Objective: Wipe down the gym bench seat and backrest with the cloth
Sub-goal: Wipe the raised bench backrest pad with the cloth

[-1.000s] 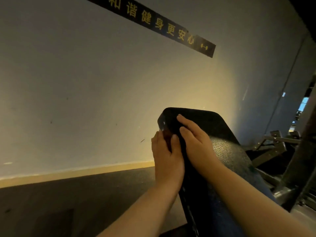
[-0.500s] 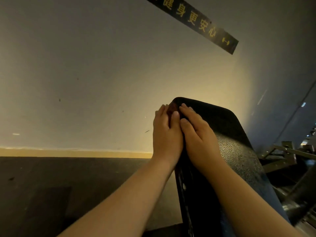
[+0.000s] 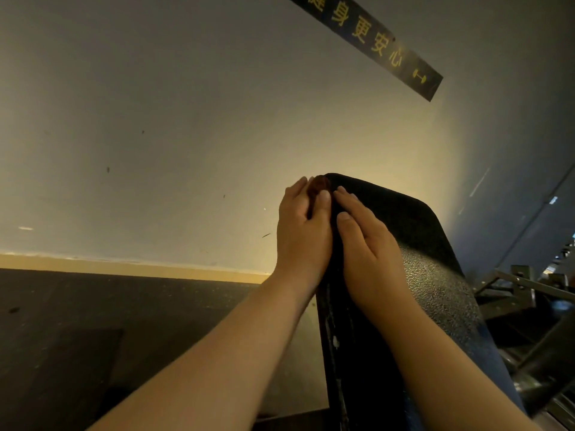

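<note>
The black textured bench backrest rises at a slant towards a pale wall. A small dark reddish-brown cloth shows at its top left corner. My left hand lies along the pad's left side edge and pinches the cloth between thumb and fingers. Most of the cloth is hidden under that hand. My right hand rests flat on the pad's face just beside it, fingers straight and pointing up the pad. The seat is out of view.
A pale wall with a yellow baseboard stands close behind the bench. A dark sign strip with yellow characters runs across the wall. Dark rubber floor lies to the left. A metal machine frame sits at the right.
Both hands have slid up the backrest's left edge to its top corner, and the cloth now shows above my left thumb. The view has shifted left.
</note>
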Demonstrator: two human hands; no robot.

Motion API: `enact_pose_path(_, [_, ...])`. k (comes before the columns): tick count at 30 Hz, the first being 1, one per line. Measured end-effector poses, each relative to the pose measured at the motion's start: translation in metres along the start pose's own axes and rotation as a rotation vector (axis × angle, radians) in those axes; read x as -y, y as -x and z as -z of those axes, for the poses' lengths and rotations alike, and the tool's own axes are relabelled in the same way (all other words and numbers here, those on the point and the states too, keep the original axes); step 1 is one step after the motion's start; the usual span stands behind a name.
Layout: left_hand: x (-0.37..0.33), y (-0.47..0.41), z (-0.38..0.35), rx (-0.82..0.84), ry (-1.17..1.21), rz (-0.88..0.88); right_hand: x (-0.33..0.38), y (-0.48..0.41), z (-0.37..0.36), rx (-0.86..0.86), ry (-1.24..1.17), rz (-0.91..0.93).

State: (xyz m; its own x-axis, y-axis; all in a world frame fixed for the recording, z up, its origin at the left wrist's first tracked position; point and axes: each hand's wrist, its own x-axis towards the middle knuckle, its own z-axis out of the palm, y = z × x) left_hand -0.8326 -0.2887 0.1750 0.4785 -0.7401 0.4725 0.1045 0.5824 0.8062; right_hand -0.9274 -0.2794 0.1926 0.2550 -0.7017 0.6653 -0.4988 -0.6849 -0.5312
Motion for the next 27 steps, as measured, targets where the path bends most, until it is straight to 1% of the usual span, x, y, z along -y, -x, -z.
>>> enact_pose_path(3, [0.004,0.020,-0.002,-0.005,0.019,0.008,-0.001,0.000,0.000,-0.008,-0.010,-0.004])
enact_pose_path(6, [0.005,0.069,0.004,0.070,0.215,0.031,-0.003,0.001,0.000,-0.012,-0.043,-0.010])
enact_pose_path(7, [0.006,0.075,0.005,0.080,0.235,0.049,-0.003,0.001,-0.001,-0.011,-0.042,-0.010])
enact_pose_path(11, [0.004,0.019,0.000,0.046,0.018,0.036,-0.001,0.000,0.000,-0.019,-0.027,0.000])
enact_pose_path(13, [-0.003,-0.007,-0.001,0.041,0.057,0.087,0.000,0.000,0.000,-0.008,-0.012,0.006])
enact_pose_path(15, [-0.001,-0.009,-0.003,0.019,0.096,0.105,0.000,0.000,0.000,0.000,-0.001,0.006])
enact_pose_path(19, [0.003,0.047,0.001,-0.046,0.043,0.064,-0.002,0.000,0.000,-0.012,0.005,-0.001])
enact_pose_path(22, [0.004,0.070,0.007,-0.017,0.158,0.076,-0.002,0.000,0.000,-0.018,-0.003,-0.003])
enact_pose_path(25, [-0.004,0.036,0.004,-0.037,0.057,0.025,-0.001,-0.001,0.000,-0.019,0.004,0.006])
enact_pose_path(27, [-0.006,0.004,0.000,-0.065,0.045,0.031,0.001,-0.002,0.000,-0.013,0.030,0.018])
